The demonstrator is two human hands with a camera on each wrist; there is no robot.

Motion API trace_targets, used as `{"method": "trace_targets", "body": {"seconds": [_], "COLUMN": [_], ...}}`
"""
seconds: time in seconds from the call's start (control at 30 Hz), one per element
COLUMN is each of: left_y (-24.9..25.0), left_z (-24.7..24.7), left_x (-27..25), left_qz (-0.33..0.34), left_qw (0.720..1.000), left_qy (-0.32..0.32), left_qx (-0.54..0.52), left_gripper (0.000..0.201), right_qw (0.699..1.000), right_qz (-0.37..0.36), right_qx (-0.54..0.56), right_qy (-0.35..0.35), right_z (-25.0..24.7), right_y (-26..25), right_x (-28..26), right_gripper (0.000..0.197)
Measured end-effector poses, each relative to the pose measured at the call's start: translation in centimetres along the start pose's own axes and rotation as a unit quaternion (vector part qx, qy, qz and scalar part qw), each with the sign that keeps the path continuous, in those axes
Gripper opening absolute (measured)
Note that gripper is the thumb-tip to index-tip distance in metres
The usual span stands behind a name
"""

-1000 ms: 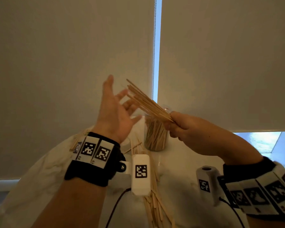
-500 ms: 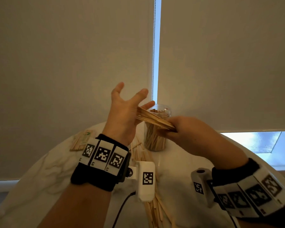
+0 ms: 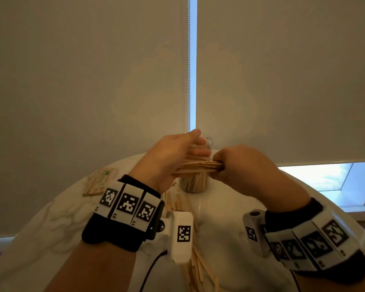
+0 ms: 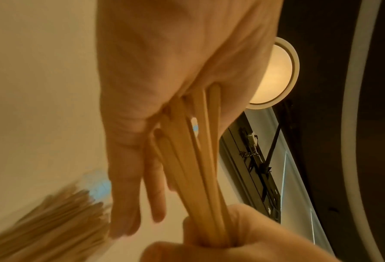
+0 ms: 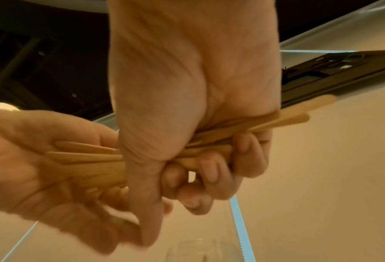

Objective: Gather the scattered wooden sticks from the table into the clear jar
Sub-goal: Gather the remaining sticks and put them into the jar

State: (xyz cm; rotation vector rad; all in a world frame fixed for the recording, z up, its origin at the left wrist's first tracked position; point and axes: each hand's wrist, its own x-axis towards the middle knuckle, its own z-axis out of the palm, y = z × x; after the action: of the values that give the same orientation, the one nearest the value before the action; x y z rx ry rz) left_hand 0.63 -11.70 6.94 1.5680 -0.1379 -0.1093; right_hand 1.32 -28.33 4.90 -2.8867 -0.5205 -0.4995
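The right hand [image 3: 238, 165] clenches a bundle of sticks [image 3: 198, 167], now lowered level before the jar [image 3: 195, 182]; the left hand [image 3: 173, 157], fingers straight, has closed in to square their ends, likely before jarring; more sticks litter the worktop [image 3: 223, 218]

A black wristband [image 3: 114, 234] is worn behind the left hand [image 3: 167, 157], faced with white panels printed with black square markers. A white camera block [image 3: 182, 237] bearing one marker is mounted beside it, trailed by a dark cable [image 3: 150, 272]. A matching band [image 3: 316, 243] and block [image 3: 254, 230] are worn behind the right hand [image 3: 240, 165].
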Motion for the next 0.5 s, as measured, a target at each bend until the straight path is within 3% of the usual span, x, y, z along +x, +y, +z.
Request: {"method": "trace_targets", "body": {"seconds": [0.13,0.23,0.37,0.47,0.5], "left_y": [0.3,0.0,-1.0,-0.6,-0.5], "left_z": [0.0,0.2,-0.1,-0.1,0.0], "left_x": [-0.5,-0.7,0.0,-0.3,-0.4], "left_qz": [-0.028,0.032,0.140,0.132,0.128], "left_qw": [0.997,0.992,0.961,0.957,0.955], "left_qy": [-0.048,-0.039,-0.004,-0.067,-0.093], "left_qx": [0.056,0.112,0.238,0.249,0.251], "left_gripper": [0.062,0.053,0.038,0.045,0.042], "right_qw": [1.000,0.999,1.000,0.999,0.999], "right_qz": [0.025,0.024,0.010,0.015,0.013], "right_qx": [-0.016,-0.028,-0.028,-0.031,-0.025], "right_qy": [0.002,-0.007,-0.009,-0.011,-0.015], "right_z": [-0.5,0.0,0.0,-0.6,-0.7], "right_y": [0.1,-0.5,-0.8,-0.6,-0.4], "right_x": [0.0,0.0,0.1,-0.3,-0.3], "right_gripper": [0.018,0.015,0.013,0.005,0.011]}}
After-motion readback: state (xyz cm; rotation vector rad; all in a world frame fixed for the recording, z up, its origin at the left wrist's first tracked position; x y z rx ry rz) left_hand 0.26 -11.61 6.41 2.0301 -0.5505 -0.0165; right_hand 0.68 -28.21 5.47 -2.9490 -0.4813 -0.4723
